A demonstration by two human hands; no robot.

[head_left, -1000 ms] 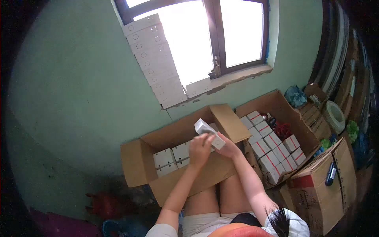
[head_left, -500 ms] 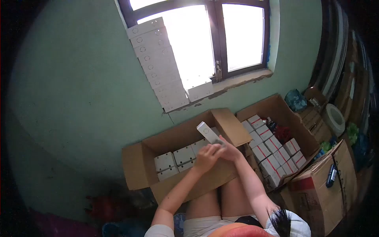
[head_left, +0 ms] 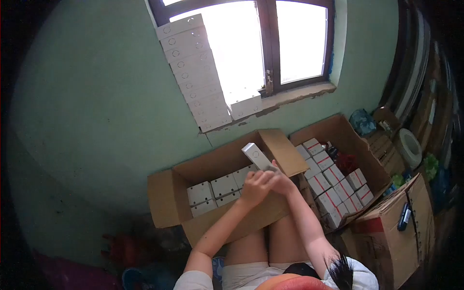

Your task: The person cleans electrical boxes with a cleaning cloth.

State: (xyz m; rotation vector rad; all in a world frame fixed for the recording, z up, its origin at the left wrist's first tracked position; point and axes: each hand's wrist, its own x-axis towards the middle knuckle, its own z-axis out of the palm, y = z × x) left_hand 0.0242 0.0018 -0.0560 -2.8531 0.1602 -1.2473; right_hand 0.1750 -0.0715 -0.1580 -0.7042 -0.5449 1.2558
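Note:
A long white box (head_left: 255, 153) with a ring mark on its face tilts up over the open cardboard carton (head_left: 261, 220). My right hand (head_left: 282, 182) grips its lower end from the right. Against that same end, my left hand (head_left: 257, 185) has its fingers curled, partly hiding the box and the right hand's fingers. Below and to the left, white boxes (head_left: 200, 193) with dark dots sit in rows inside the carton.
Right of it, a second carton (head_left: 345, 123) holds small white boxes with red stripes (head_left: 331, 199). A closed carton (head_left: 392, 237) bears a dark blue cutter-like tool (head_left: 404, 216). Flat white boxes (head_left: 192, 75) are stacked at the window, beside another white box (head_left: 245, 107) on the sill.
My left hand has shifted slightly over the lower end of the white box, covering more of it. The box stays in nearly the same place, and the view has moved a little.

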